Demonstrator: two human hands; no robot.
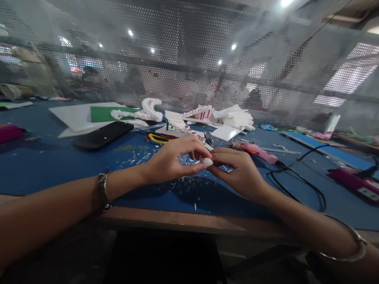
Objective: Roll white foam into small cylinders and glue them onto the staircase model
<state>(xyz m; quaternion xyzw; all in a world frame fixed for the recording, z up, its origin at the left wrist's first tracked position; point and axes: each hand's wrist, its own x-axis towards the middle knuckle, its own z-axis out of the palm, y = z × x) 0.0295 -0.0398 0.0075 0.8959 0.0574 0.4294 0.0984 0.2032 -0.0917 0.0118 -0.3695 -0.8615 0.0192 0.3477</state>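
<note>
Between my two hands is a small white roll point(208, 161) with a spiral pattern on the end facing me. My left hand point(174, 157) pinches it from the left, thumb below and fingers above. From the other side, the fingertips of my right hand point(237, 167) close on the same piece. Much of the roll is hidden behind the fingers. Both hands are held over the blue tabletop point(142, 201), where white scraps point(189, 181) are scattered. Yellow-handled scissors or pliers point(156, 139) lie just beyond my left hand.
A black phone point(102, 136) lies at left, near white and green sheets point(109, 113). Further back are a white curved form point(152, 110) and white sheets point(233, 117). A pink glue gun point(260, 153) with a black cable point(319, 193) and a purple power strip point(353, 183) occupy the right.
</note>
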